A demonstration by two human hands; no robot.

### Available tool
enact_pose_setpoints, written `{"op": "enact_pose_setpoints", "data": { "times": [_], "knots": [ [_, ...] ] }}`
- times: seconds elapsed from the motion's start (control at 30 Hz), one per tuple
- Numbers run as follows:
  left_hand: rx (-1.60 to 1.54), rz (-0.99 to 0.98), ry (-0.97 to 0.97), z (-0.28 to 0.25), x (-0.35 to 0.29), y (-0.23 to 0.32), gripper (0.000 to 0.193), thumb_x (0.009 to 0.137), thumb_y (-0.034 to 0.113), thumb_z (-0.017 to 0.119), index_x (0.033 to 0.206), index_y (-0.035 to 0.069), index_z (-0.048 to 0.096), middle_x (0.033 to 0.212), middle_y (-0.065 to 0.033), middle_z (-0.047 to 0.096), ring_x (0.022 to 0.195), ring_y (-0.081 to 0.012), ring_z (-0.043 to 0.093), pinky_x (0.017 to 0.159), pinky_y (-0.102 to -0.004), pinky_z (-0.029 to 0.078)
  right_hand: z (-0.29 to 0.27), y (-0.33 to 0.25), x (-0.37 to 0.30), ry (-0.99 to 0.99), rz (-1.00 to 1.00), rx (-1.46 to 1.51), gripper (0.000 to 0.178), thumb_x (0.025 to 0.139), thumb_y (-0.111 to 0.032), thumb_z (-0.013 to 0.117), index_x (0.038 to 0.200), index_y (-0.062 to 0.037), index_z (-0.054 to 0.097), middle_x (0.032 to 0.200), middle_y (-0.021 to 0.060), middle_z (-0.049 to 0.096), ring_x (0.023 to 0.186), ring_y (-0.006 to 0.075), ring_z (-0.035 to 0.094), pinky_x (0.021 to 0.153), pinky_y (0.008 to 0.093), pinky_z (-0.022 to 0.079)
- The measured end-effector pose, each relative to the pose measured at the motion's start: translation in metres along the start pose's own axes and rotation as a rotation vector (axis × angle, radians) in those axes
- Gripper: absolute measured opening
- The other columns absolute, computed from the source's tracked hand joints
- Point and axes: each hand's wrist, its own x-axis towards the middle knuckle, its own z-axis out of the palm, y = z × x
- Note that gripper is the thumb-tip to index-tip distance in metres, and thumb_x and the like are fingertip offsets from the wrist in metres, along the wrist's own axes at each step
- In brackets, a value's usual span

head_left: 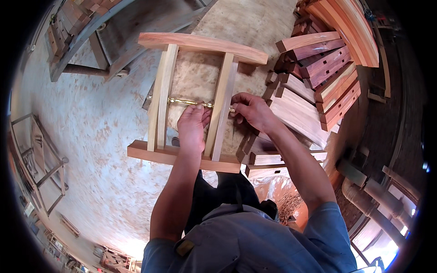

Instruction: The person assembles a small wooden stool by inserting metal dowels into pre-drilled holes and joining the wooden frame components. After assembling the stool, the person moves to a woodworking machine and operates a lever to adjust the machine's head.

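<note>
Before me is a wooden frame [202, 43]: two reddish rails joined by paired pale slats [221, 100]. A thin brass-coloured rod [180, 101] with turned bulges runs crosswise between the slat pairs. Its ends show just outside both pairs; whether it goes through holes in them, I cannot tell. My left hand [193, 125] is closed on the rod between the slats, close to the right pair. Outside that pair, my right hand [253, 111] pinches the rod's right end, its fingers bent around the small brass tip.
To the right lie stacked reddish beams [327, 66] with square mortises and broad pale boards [296, 116]. A metal-framed cart [91, 50] holding wood stands at the upper left. A metal rack [45, 159] is at the far left, and pipes [373, 200] run at the lower right.
</note>
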Motion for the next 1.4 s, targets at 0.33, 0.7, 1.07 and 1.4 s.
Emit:
{"op": "enact_pose_setpoints", "data": {
  "times": [0.33,0.7,1.07,1.4],
  "knots": [
    [-0.007,-0.008,0.003,-0.001,0.002,-0.002,0.017,0.097,0.015,0.054,0.109,0.004,0.057,0.097,-0.0076,0.064,0.089,-0.015,0.064,0.082,-0.028,0.053,0.002,-0.02,-0.007,-0.022,0.054,-0.012,0.021,0.09,-0.013,0.056,0.104,0.0031,0.06,0.089,0.0074,0.065,0.071,0.0139,0.061,0.068,0.0282,0.051],
    [-0.053,-0.003,-0.006,0.0,0.001,-0.001,0.016,0.096,0.015,0.056,0.106,0.002,0.057,0.095,-0.0086,0.064,0.089,-0.0167,0.064,0.083,-0.0289,0.053,0.004,-0.011,-0.006,-0.027,0.006,0.001,0.023,0.091,-0.012,0.056,0.108,0.0037,0.057,0.085,0.0082,0.064,0.074,0.0136,0.06,0.068,0.0277,0.05],
    [-0.114,0.001,-0.031,-0.001,0.003,-0.004,0.014,0.096,0.013,0.055,0.106,0.003,0.057,0.095,-0.008,0.064,0.087,-0.0158,0.064,0.08,-0.0279,0.053,0.003,-0.009,-0.006,-0.02,-0.043,-0.005,0.023,0.091,-0.013,0.058,0.107,0.0034,0.057,0.085,0.0059,0.063,0.071,0.0129,0.058,0.068,0.0273,0.049],
    [-0.081,-0.021,-0.027,-0.003,0.004,-0.003,0.013,0.096,0.011,0.054,0.105,0.002,0.058,0.096,-0.0075,0.065,0.089,-0.0157,0.064,0.08,-0.0276,0.053,0.005,-0.019,-0.008,-0.041,0.009,-0.076,0.025,0.091,-0.016,0.06,0.108,0.0026,0.057,0.092,0.0067,0.063,0.075,0.0131,0.059,0.069,0.0271,0.049]
  ]
}}
